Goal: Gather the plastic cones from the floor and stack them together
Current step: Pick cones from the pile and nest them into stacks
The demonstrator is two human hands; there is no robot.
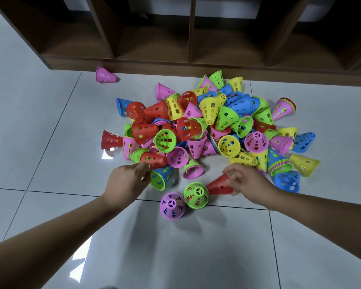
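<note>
A heap of several perforated plastic cones [206, 126] in red, green, yellow, blue and pink lies on the tiled floor. My left hand [127, 180] reaches to the heap's near edge, and its fingertips pinch the rim of a red cone [154, 160] lying on its side. My right hand [248, 184] grips another red cone [218, 186] that lies on the floor with its tip pointing up and right. Just in front stand a green cone [196, 195] and a pink cone [172, 205], both upright and touching each other.
A dark wooden shelf unit [196, 49] with open compartments runs along the back, right behind the heap. One pink cone [104, 75] lies alone at the shelf's base to the left. Grey glossy floor tiles [175, 247] stretch toward me.
</note>
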